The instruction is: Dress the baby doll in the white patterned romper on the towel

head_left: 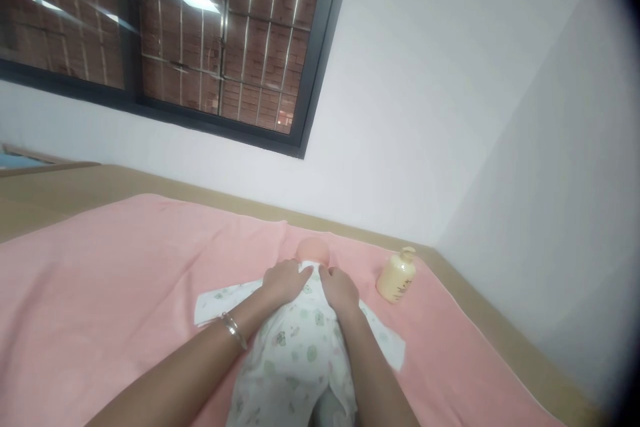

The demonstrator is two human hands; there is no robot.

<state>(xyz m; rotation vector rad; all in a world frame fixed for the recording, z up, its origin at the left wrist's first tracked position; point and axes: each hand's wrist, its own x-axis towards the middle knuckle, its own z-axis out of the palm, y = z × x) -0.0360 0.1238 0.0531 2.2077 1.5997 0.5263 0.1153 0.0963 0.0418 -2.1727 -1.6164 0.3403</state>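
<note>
left hand (284, 280) and right hand (341, 290) lie palm down on the doll (295, 347), fingertips nearly meeting; whether they grip, i cannot tell.

Your left hand (285, 280) and right hand (340, 288) hide the lower part of the round pale-pink doll head (314, 249). The doll's white printed cloth suit (295, 353) runs off the bottom edge. Your fingertips may be pinching the cloth, but they are too blurry to tell. The writing on the cream plastic bottle (396, 277) is too tiny to read.
</note>
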